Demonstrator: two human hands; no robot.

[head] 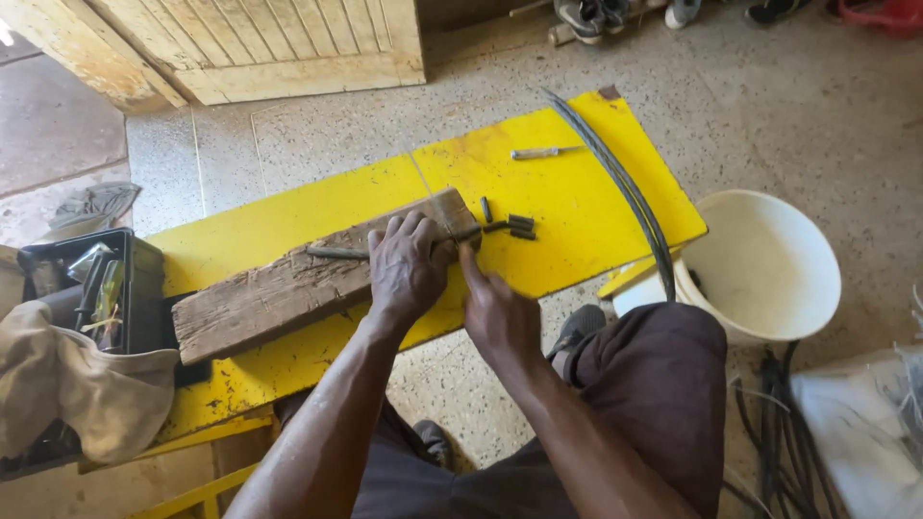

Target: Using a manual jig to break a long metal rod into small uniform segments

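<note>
My left hand (409, 264) presses down on a weathered wooden block (279, 293), its fingers curled over a thin dark rod (336, 253) that sticks out to the left along the block's top. Just right of it, my right hand (495, 312) pinches a thin metal blade (431, 192) that slants up across the block's right end. A few short black cut pieces (514, 226) lie beside the block on the yellow board (577, 207).
A long dark cable bundle (625, 187) arcs over the board toward a white bucket (769, 264). A small metal tool (538, 152) lies farther back. A black toolbox (130, 288) with a cloth (87, 384) stands left. More cables (769, 423) lie at right.
</note>
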